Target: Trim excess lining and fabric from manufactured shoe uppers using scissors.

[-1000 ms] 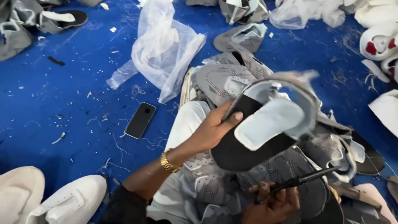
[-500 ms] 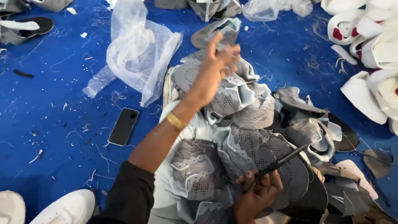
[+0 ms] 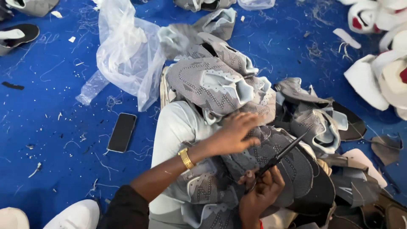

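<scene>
We look down at a heap of grey knitted shoe uppers piled on our lap and spilling onto a blue floor. Our left hand rests palm down on the upper lying at the centre of the heap, its fingers spread loosely and pressing the fabric rather than clasping it. A gold wristwatch sits on that wrist, and a dark sleeve covers the arm nearer us.

At five o'clock from the left hand, just beside it, our right hand has its fingers curled tight around the handle of a slim black tool, which looks like scissors or a trimming blade; we cannot tell which. The tool slants up toward one o'clock, its tip lying over the same grey upper.

At three o'clock from the hands, more grey uppers with pale blue linings lie mixed with black soles. At eleven o'clock a crumpled clear plastic bag lies on the floor. At nine o'clock a black phone lies flat, screen dark, among scattered thread trimmings. At one to two o'clock, well apart, white shoe parts with red patches are stacked. At seven o'clock white shoes show at the frame's lower edge.
</scene>
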